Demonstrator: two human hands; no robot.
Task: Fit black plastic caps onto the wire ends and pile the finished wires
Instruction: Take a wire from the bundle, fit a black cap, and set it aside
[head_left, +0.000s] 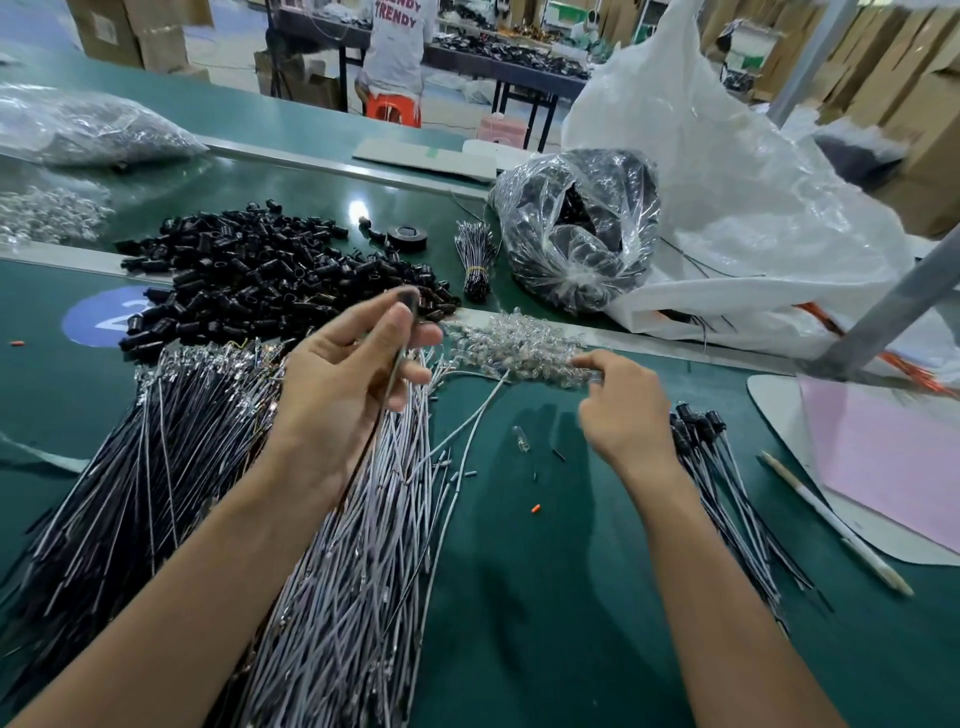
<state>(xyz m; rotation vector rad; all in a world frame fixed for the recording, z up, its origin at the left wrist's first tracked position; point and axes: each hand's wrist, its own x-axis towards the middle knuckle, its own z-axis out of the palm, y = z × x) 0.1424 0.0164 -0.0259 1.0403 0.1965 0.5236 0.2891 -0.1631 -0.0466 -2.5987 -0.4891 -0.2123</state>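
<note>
Gripped a thin dark wire (390, 382) in the left hand (353, 379), thumb and curled fingers closed round it, raised above the green table mat (545, 597). Showed a small black plastic cap (410, 299) on the wire's top end, just above the thumb tip, blurred and tube-like. Trailed the rest of the wire down across the palm toward the wrist.

Reached the right hand (623, 410) forward to the low heap of tiny clear bulbs (519, 348), fingertips touching its near edge. Could not tell through the blur whether anything was pinched there.

Found the wide heap of loose black plastic caps (270, 270) beyond the left hand: short glossy tubes with open ends, scattered thickly on the mat. Found a broad fan of uncapped grey-white wires (363, 545) beneath the left forearm, metal tips at the far ends, and just left of it a fan of black-and-white wires (156, 441).

Found the pile of finished black wires (727, 493) just right of the right hand, capped ends bunched together at the far end, strands spread toward the near edge.

Noted farther back a crinkled clear plastic bag of black parts (576, 228), a small tied bundle of wires (475, 260) beside it, a roll of black tape (408, 238) and a big white plastic sack (727, 182). Noted at the far right a pink sheet (893, 467) and a long white stick (831, 519).
</note>
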